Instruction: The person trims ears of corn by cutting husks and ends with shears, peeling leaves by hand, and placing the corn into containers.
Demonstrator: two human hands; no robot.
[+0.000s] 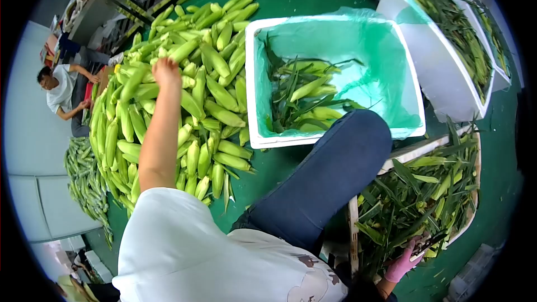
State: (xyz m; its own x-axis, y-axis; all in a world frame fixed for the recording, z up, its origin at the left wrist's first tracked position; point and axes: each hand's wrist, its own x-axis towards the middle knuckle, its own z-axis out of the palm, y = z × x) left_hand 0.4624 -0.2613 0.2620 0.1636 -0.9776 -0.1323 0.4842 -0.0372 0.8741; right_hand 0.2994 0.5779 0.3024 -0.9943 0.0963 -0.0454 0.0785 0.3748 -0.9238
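From my remote seat I've got the left hand [166,71] out over the big heap of corn ears [221,95], fingers curled in against the ears — whether they have actually closed on one, I can't tell. Down at the other side, the right hand [398,265], in a pink glove, is wrapped around a dark tool [428,245] at the low end of the leaf-filled crate [476,190]. It looks like a knife, though the edge is hard to make out.

More ears lie among leaves in the lined white box [253,86]. The heap is my first worry: the ears are smooth and loosely stacked, so pulling one from low down could send others rolling. Then the tool — the bent leg [335,168] sits between the hands, so swinging a blade across carelessly could catch the knee or nick the green liner [380,50]. Leaves could also hide its tip.
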